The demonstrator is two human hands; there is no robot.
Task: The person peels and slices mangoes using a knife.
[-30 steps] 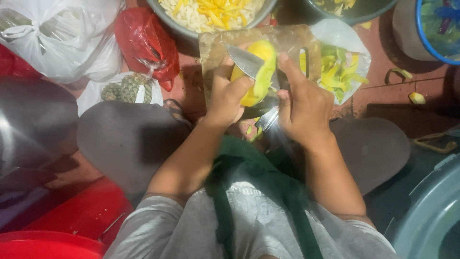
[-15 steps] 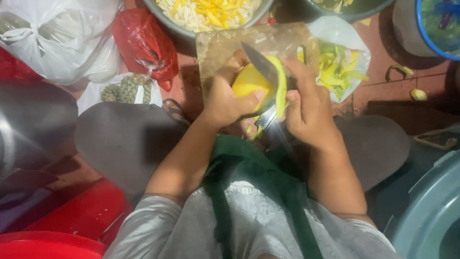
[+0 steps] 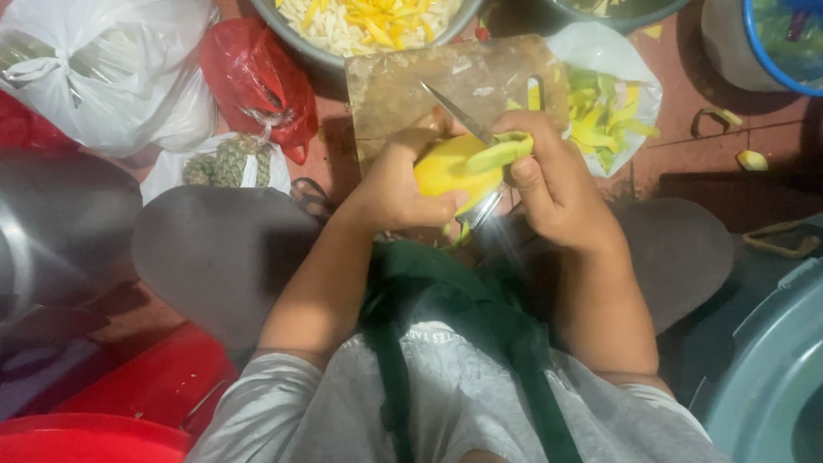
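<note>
My left hand (image 3: 399, 184) grips a yellow mango (image 3: 447, 167) just in front of the cutting board (image 3: 411, 86); my right hand (image 3: 557, 184) is closed on a knife (image 3: 459, 116) (blade under a green peel strip). Beyond the board sits a bowl of cut fruit (image 3: 369, 19).

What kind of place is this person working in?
Probably a floor-level food-prep spot, maybe a market stall: a big bowl of cut fruit strips, a worn cutting board on red tiles, and tied plastic bags alongside.
</note>
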